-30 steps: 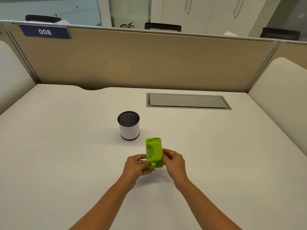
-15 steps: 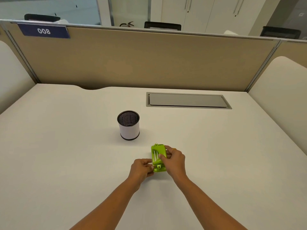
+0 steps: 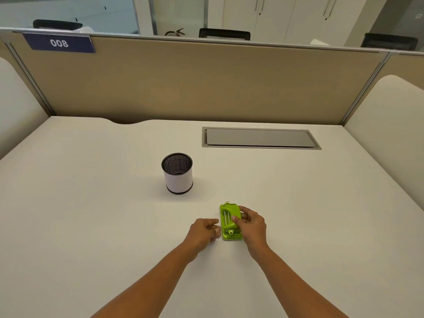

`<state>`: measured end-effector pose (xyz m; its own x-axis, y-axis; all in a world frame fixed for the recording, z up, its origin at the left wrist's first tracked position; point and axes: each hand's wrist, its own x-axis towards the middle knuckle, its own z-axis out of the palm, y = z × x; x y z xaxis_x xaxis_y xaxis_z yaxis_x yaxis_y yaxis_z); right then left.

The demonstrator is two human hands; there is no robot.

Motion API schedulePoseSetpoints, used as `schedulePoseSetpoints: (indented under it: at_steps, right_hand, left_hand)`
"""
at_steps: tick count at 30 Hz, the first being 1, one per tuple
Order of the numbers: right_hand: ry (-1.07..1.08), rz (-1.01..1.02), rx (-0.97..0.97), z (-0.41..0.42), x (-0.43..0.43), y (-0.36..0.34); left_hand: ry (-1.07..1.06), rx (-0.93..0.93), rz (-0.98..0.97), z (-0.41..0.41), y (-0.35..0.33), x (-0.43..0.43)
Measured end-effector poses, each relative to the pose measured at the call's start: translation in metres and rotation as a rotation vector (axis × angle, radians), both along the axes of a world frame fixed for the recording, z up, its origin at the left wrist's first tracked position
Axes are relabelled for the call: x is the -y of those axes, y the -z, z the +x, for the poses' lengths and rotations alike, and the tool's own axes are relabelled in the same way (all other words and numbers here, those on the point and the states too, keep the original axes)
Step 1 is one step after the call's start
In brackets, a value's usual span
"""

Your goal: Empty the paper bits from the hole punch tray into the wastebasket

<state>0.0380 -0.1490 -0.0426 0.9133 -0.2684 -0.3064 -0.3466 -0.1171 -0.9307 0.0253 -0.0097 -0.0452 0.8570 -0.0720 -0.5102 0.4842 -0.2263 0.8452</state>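
A lime-green hole punch (image 3: 229,220) lies flat on the white desk, its long side pointing away from me. My right hand (image 3: 251,223) grips it from the right, thumb on top and fingers round its far side. My left hand (image 3: 203,231) rests just left of the punch with its fingers curled, touching or nearly touching the near left corner. The small wastebasket (image 3: 177,181), a white cylinder with a black mesh inside and a dark rim, stands upright up and to the left of the punch. No paper bits can be seen.
A grey cable flap (image 3: 259,138) is set into the desk at the back right. A tan partition (image 3: 206,83) with a blue "008" label (image 3: 59,43) closes the far edge. Padded side panels stand at left and right.
The punch was raised between both hands; it has come down flat on the desk and shifted slightly right. My left hand has let go and drawn back a little to the left.
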Motion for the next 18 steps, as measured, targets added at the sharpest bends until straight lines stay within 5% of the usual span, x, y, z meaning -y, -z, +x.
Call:
schedulePoseSetpoints:
  at_steps: [18]
  right_hand:
    - [-0.326,-0.611,0.033,-0.010,0.003,-0.001]
  left_hand:
    - [0.189,0.484,0.637,0.003,-0.026,-0.011]
